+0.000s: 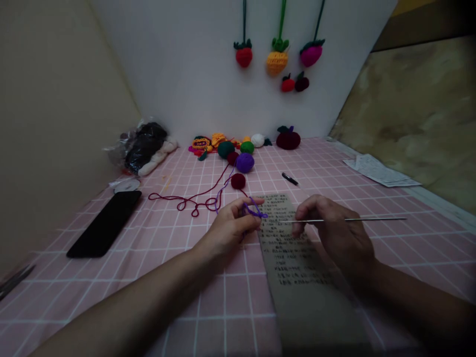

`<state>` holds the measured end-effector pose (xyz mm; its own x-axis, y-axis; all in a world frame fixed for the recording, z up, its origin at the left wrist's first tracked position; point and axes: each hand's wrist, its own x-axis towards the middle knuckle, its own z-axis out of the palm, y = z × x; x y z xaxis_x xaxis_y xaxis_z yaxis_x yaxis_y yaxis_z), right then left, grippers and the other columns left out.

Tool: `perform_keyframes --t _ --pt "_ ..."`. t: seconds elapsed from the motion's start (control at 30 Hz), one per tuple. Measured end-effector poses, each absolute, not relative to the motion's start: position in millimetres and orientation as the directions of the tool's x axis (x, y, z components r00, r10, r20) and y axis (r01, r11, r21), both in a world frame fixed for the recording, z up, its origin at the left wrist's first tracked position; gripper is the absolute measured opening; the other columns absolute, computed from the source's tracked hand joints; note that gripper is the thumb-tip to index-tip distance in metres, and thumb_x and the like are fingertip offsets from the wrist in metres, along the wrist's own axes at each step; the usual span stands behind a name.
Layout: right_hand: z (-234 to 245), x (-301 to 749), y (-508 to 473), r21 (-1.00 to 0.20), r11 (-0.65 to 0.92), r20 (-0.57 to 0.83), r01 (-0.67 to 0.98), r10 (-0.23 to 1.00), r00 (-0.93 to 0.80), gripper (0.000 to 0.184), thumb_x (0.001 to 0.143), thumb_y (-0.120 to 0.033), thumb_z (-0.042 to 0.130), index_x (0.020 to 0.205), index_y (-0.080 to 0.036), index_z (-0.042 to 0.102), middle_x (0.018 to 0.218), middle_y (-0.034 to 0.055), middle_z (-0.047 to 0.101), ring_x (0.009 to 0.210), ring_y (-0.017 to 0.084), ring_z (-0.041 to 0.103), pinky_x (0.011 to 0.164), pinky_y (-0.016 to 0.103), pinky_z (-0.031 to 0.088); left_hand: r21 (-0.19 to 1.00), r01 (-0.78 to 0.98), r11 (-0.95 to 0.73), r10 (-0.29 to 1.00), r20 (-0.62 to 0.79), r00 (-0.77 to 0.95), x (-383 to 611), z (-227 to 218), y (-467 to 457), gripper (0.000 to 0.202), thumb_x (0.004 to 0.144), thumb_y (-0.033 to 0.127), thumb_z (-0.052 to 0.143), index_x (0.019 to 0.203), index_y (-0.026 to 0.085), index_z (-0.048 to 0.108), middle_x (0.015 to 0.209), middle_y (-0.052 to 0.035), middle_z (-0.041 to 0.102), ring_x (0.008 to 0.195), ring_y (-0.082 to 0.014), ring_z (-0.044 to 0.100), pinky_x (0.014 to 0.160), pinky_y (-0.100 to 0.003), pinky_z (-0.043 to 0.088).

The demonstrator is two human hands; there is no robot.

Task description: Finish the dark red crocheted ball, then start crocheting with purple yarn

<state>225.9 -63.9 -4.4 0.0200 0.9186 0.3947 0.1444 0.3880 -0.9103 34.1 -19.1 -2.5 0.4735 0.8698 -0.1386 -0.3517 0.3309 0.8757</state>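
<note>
Purple yarn [254, 212] is looped about the fingers of my left hand [238, 218], with a small loop standing out past the fingertips. My right hand [338, 228] grips a thin metal crochet hook [375, 218]. Its shaft points left toward the purple loop, and the other end sticks out to the right. Whether the hook's tip touches the yarn I cannot tell. A purple strand runs back from my left hand toward a purple yarn ball [245, 162]. Below both hands lies a brown cardboard sheet [297, 302] with handwritten lines.
Dark red yarn [195, 204] lies in loose curls beside a dark red ball [238, 181]. A black phone [106, 225] is at left, a pen [290, 179] behind the cardboard, papers [379, 168] at right. Scissors [17, 281] sit at the left edge. Crocheted fruits [277, 62] hang behind.
</note>
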Motion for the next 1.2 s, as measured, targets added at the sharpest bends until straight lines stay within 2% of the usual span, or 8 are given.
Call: perform_keyframes --t 0.07,0.2,0.5,0.67,1.07,1.2 --pt "-5.2 225.2 -63.3 -0.904 0.397 0.403 0.16 0.915 0.008 0.036 0.101 -0.034 0.037 0.08 -0.022 0.063 0.068 0.0018 0.064 0.067 0.017 0.062 0.068 0.034 0.048 0.863 -0.365 0.35 0.864 -0.148 0.481 34.3 -0.9 -19.6 0.041 0.066 0.005 0.064 0.105 0.016 0.06 0.085 -0.0029 0.068 0.073 -0.011 0.062 0.071 -0.024 0.044" --pt "-7.1 224.6 -64.6 -0.903 0.395 0.403 0.167 0.915 0.012 0.034 0.101 -0.034 0.038 0.082 -0.023 0.064 0.072 0.0016 0.065 0.071 0.018 0.062 0.074 0.036 0.046 0.853 -0.373 0.365 0.862 -0.157 0.483 35.0 0.1 -20.9 0.042 0.065 0.003 0.063 0.105 0.015 0.059 0.084 -0.0035 0.069 0.073 -0.0114 0.062 0.072 -0.025 0.044" --pt "-8.0 224.2 -68.2 -0.886 0.437 0.445 0.154 0.895 0.019 0.034 0.101 -0.032 0.037 0.084 -0.023 0.064 0.074 0.0021 0.065 0.073 0.019 0.061 0.075 0.037 0.044 0.848 -0.371 0.378 0.857 -0.17 0.486 35.2 -3.5 -19.8 0.042 0.065 0.003 0.065 0.106 0.015 0.06 0.084 -0.004 0.068 0.07 -0.0107 0.06 0.069 -0.024 0.043" --pt "-5.9 223.3 -70.4 -0.896 0.412 0.417 0.165 0.909 -0.007 0.034 0.101 -0.035 0.036 0.084 -0.024 0.064 0.077 0.0032 0.064 0.076 0.02 0.061 0.078 0.039 0.045 0.847 -0.366 0.385 0.849 -0.17 0.5 34.6 -3.6 -20.4 0.042 0.065 0.004 0.065 0.105 0.015 0.061 0.083 -0.0025 0.067 0.068 -0.0099 0.059 0.068 -0.024 0.042" --pt "-7.0 224.1 -70.2 -0.883 0.439 0.444 0.166 0.896 -0.005 0.035 0.102 -0.031 0.036 0.083 -0.023 0.064 0.075 0.0017 0.065 0.074 0.019 0.06 0.077 0.037 0.042 0.849 -0.371 0.375 0.854 -0.161 0.495 34.6 -4.6 -19.4 0.042 0.065 0.005 0.066 0.105 0.015 0.06 0.085 -0.0041 0.068 0.075 -0.0126 0.062 0.074 -0.026 0.043" --pt "-7.5 223.0 -71.2 -0.894 0.428 0.431 0.129 0.902 -0.01 0.034 0.101 -0.032 0.036 0.085 -0.023 0.064 0.077 0.0023 0.065 0.077 0.02 0.061 0.078 0.038 0.043 0.859 -0.352 0.372 0.851 -0.164 0.5 34.4 -4.7 -19.2 0.043 0.064 0.007 0.067 0.106 0.015 0.06 0.085 -0.0037 0.068 0.074 -0.0129 0.062 0.071 -0.026 0.043"
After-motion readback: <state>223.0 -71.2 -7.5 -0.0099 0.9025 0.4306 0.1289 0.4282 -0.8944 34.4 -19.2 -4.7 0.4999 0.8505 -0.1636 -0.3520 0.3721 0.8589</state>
